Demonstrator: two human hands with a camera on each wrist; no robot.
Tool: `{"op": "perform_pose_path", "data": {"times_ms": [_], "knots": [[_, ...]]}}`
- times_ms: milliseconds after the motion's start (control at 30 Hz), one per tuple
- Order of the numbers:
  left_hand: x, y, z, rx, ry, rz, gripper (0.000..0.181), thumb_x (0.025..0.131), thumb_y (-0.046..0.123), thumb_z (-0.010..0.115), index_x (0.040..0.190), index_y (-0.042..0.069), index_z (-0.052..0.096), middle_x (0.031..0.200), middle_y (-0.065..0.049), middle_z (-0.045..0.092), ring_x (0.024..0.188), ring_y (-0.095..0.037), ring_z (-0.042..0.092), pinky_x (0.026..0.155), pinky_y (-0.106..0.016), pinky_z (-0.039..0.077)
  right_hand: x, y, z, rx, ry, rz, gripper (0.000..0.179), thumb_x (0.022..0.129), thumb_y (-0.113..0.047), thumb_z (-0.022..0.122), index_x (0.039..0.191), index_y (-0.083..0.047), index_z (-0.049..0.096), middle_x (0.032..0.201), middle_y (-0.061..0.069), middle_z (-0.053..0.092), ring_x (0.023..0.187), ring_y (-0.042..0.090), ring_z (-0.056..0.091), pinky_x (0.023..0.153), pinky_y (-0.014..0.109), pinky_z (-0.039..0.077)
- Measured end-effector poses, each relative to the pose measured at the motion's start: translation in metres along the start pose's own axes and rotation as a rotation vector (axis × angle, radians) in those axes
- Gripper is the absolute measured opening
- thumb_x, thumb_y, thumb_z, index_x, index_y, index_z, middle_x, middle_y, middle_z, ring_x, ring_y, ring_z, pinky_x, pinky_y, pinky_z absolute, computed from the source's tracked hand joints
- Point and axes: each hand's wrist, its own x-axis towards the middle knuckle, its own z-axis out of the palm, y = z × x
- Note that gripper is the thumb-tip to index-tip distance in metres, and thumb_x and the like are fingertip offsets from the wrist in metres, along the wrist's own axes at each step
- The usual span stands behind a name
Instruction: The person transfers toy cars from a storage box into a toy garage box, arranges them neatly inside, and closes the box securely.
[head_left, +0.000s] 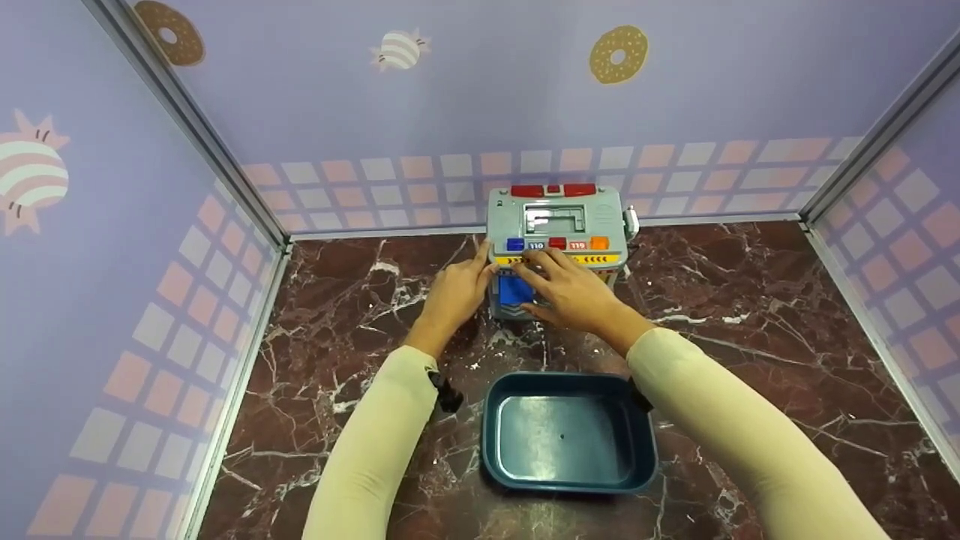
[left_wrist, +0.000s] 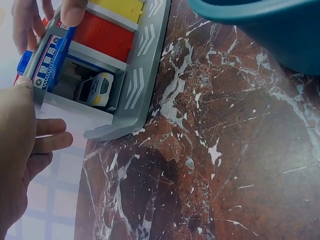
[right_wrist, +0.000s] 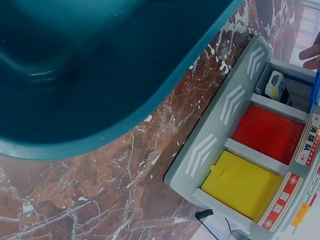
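A grey toy rescue station point(head_left: 555, 225) stands against the back wall, with blue, red and yellow garage doors along its front. In the left wrist view the blue door point(left_wrist: 64, 57) is raised, and a small white toy car point(left_wrist: 102, 90) sits inside that bay. The red door point(right_wrist: 268, 134) and yellow door point(right_wrist: 242, 186) are down. My left hand point(head_left: 455, 291) rests against the station's left side, its fingers fairly straight. Over the front top edge lies my right hand point(head_left: 574, 294), one fingertip touching the raised blue door.
A dark teal plastic basin point(head_left: 487, 442) stands on the marbled floor in front of the station, between my forearms. Purple patterned panels point(head_left: 465, 97) rise behind and on both sides. A white handset-like part point(head_left: 631, 221) hangs on the station's right side.
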Motion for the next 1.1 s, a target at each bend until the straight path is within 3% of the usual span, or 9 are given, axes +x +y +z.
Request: {"op": "perform_pose_path", "data": {"times_ms": [600, 800, 1100], "knots": [[0.0, 0.0, 0.002, -0.012, -0.006, -0.001, 0.061, 0.118, 0.044, 0.048, 0.17, 0.011, 0.045, 0.111, -0.023, 0.081, 0.101, -0.049, 0.079, 0.094, -0.062, 0.062, 0.008, 0.001, 0.004, 0.004, -0.008, 0.061, 0.065, 0.106, -0.048, 0.074, 0.158, -0.011, 0.061, 0.155, 0.025, 0.057, 0.141, 0.044, 0.059, 0.122, 0.057, 0.051], [0.0, 0.001, 0.002, -0.013, -0.014, -0.008, 0.061, 0.119, 0.044, 0.047, 0.171, 0.011, 0.044, 0.109, -0.023, 0.081, 0.101, -0.049, 0.079, 0.094, -0.062, 0.062, 0.012, -0.001, 0.009, -0.047, 0.02, 0.074, 0.068, 0.1, -0.047, 0.082, 0.155, -0.01, 0.064, 0.151, 0.026, 0.057, 0.138, 0.044, 0.059, 0.121, 0.055, 0.051], [-0.002, 0.002, 0.002, -0.008, 0.003, -0.006, 0.061, 0.118, 0.044, 0.048, 0.169, 0.01, 0.046, 0.108, -0.024, 0.081, 0.1, -0.05, 0.079, 0.093, -0.062, 0.062, 0.018, -0.001, 0.012, -0.097, 0.041, 0.074, 0.062, 0.096, -0.029, 0.09, 0.152, -0.012, 0.068, 0.146, 0.023, 0.059, 0.135, 0.041, 0.059, 0.12, 0.053, 0.052]]}}
